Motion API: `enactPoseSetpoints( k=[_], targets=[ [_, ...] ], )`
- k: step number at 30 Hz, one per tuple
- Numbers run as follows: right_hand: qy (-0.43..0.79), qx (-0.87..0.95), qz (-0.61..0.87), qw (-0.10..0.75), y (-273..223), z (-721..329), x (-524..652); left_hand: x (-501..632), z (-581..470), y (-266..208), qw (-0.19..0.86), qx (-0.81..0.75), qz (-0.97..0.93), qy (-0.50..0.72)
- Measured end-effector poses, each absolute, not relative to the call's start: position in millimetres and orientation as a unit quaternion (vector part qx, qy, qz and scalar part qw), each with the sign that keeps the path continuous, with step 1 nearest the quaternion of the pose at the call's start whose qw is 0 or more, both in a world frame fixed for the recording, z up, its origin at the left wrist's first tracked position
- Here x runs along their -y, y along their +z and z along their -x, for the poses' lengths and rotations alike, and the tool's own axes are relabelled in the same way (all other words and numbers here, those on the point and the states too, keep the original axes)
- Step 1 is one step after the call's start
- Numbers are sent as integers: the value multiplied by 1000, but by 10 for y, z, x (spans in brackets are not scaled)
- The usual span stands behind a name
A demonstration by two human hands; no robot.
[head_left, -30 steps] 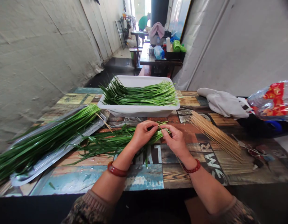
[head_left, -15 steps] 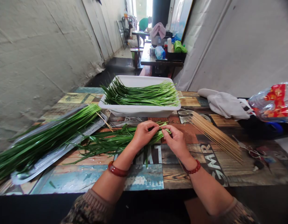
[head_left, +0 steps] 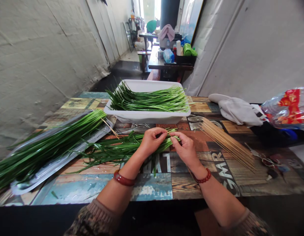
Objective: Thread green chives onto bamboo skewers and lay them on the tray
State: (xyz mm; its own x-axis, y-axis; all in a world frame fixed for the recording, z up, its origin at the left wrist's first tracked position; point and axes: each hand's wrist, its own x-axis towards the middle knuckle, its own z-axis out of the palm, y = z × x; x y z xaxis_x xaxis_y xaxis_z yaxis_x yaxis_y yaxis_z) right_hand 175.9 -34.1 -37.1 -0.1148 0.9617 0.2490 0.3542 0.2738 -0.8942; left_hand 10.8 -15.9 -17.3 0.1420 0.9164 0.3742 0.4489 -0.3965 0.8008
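Observation:
My left hand (head_left: 153, 141) is closed in a pinch at the pale stem ends of some garlic chives (head_left: 117, 147) lying loose on the table. Close beside it, fingertips almost meeting, my right hand (head_left: 186, 147) is closed too. A thin bamboo skewer (head_left: 189, 171) shows under the right wrist and runs up into that hand; its tip among the stems is hard to make out. The fingers partly hide the stem ends. More chives (head_left: 147, 100) fill a white plastic tub (head_left: 147, 114) just beyond my hands.
At the left, a clear tray (head_left: 60, 165) bears a thick chive bundle (head_left: 55, 144) and a skewer. To the right lie many bamboo skewers (head_left: 227, 142), scissors (head_left: 267, 160), a light cap (head_left: 237, 109) and a plastic bag (head_left: 287, 108). Another table (head_left: 157, 60) stands farther back.
Almost nothing differs. Both hands stay pinched together at the stem ends, with only very slight finger movement.

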Motion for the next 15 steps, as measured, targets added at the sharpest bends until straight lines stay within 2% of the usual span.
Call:
enactPoseSetpoints(
  k=[15],
  targets=[
    [337, 666, 495, 446, -378, -1759, 334, 154, -107, -188, 250, -474, -723, 437]
  ],
)
